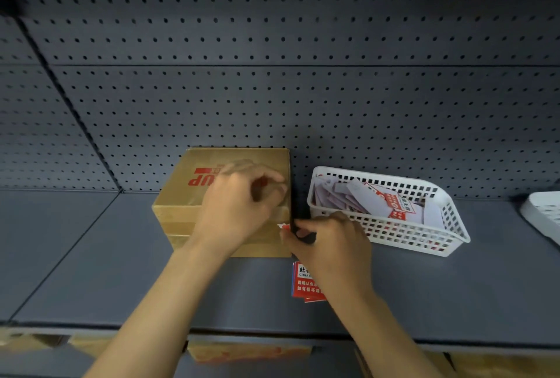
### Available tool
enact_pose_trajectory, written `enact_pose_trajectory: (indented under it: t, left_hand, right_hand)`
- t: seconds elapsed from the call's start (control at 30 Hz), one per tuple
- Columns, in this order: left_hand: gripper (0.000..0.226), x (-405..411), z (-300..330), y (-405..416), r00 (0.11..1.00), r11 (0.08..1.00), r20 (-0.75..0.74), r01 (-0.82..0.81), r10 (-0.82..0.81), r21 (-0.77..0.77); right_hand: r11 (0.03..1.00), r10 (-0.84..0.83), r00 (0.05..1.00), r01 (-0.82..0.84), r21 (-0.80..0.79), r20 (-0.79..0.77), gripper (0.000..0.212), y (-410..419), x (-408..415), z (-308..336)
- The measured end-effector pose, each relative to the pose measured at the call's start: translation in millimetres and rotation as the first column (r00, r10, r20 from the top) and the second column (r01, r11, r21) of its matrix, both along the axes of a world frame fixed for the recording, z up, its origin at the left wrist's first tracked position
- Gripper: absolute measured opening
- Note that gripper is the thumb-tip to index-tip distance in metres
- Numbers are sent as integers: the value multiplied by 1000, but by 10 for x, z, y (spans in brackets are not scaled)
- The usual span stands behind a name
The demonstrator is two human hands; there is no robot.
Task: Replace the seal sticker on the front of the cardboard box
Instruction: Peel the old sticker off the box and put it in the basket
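A brown cardboard box (181,195) with red print stands on the grey shelf (121,271) against the pegboard. My left hand (239,205) lies on the box's top with its fingers curled near the right edge, holding it down. At the box's front right corner, my right hand (330,247) grips a black tool (298,226). The tool's tip touches a small red and white scrap of seal sticker (283,226) on the box's front face. A small stack of red and blue seal stickers (304,283) lies on the shelf, partly under my right wrist.
A white perforated plastic basket (424,235) with several stickers and pale backing papers stands right of the box. Another white tray (542,214) shows at the far right edge. More cardboard boxes (248,352) sit on the shelf below.
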State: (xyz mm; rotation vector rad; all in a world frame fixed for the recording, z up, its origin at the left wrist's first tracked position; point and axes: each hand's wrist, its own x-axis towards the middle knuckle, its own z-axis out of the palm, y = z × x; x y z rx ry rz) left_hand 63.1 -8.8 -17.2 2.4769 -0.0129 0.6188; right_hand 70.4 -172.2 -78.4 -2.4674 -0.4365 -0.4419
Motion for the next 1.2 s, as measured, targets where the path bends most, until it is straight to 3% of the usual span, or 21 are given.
enact_pose_trajectory:
  t: [0.27,0.5,0.7,0.9,1.07,1.2]
  left_hand:
    - [36,-222,-286,152,987,965,153,5,-47,261]
    - [42,-320,-403,222,998,950,62,-21,2,311]
    - [44,-269,-365,201,998,962,43,-47,37,271]
    - [25,-270,-271,4,972,985,158,170,-174,42]
    - [9,-149,-155,-265,950,983,252,171,-183,68]
    - [7,-152,-93,-405,962,984,212,177,-172,-4]
  right_hand:
    - [985,-161,984,156,67,77,21,124,-196,-7]
    - [937,-190,978,205,283,-83,20,197,-229,-25]
    - [930,-164,986,157,331,-8,15,196,-338,-18]
    - [876,46,999,-30,481,-23,14,-46,-376,172]
    - [882,-165,983,184,433,-82,17,-554,30,192]
    - [932,-294,930,330,150,-222,24,-953,636,241]
